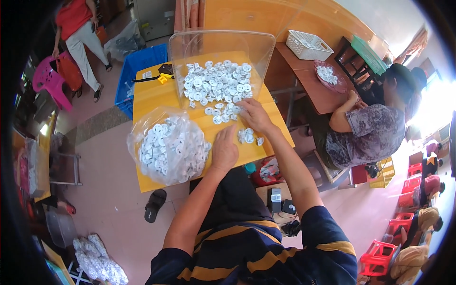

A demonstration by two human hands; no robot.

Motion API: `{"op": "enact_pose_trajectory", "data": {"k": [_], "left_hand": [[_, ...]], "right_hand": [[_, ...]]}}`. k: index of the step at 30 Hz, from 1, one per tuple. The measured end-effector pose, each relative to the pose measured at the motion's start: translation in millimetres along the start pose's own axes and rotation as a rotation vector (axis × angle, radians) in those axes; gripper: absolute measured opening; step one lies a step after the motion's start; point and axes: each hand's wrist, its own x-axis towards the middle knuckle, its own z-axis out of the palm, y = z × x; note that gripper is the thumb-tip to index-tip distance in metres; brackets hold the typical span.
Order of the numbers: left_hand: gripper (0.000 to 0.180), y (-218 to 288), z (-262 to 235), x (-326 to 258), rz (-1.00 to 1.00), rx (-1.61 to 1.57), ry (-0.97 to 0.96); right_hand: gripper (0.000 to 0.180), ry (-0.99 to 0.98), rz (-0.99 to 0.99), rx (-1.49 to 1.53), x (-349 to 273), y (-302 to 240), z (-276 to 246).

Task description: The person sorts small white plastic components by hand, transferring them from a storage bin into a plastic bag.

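Note:
Small white round plastic parts (218,80) lie heaped in a clear plastic bin (269,52) tipped toward me on the yellow table (280,124). A loose cluster of parts (220,114) has spilled out at its front. My right hand (255,115) reaches in from the right, fingers apart and bent over the edge of this cluster. My left hand (224,148) rests on the table just nearer to me, fingers stretched forward, holding nothing visible. A few more parts (247,136) sit below my right wrist. Left of my left hand stands a clear bag (166,145) full of similar parts.
Beyond the table's left edge is a blue crate (122,97); a black-and-yellow tool (164,73) lies on the table corner. At right, a seated person (365,128) works at a brown table (304,71) with a plate of parts (327,75). Another person (80,28) stands far left.

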Motion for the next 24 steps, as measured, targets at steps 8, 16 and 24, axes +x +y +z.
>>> {"op": "enact_pose_trajectory", "data": {"k": [8,16,24], "left_hand": [[0.063,2,0,2,0.003,-0.015,-0.018],[0.073,3,1,3,0.043,0.088,0.066],[0.067,5,3,26,-0.079,0.271,-0.155]], "right_hand": [[0.026,-0.026,-0.029,-0.113,2,13,2],[0.023,-0.025,0.05,0.096,-4,11,1],[0.031,-0.06,0.173,0.409,-6,42,6]]}}
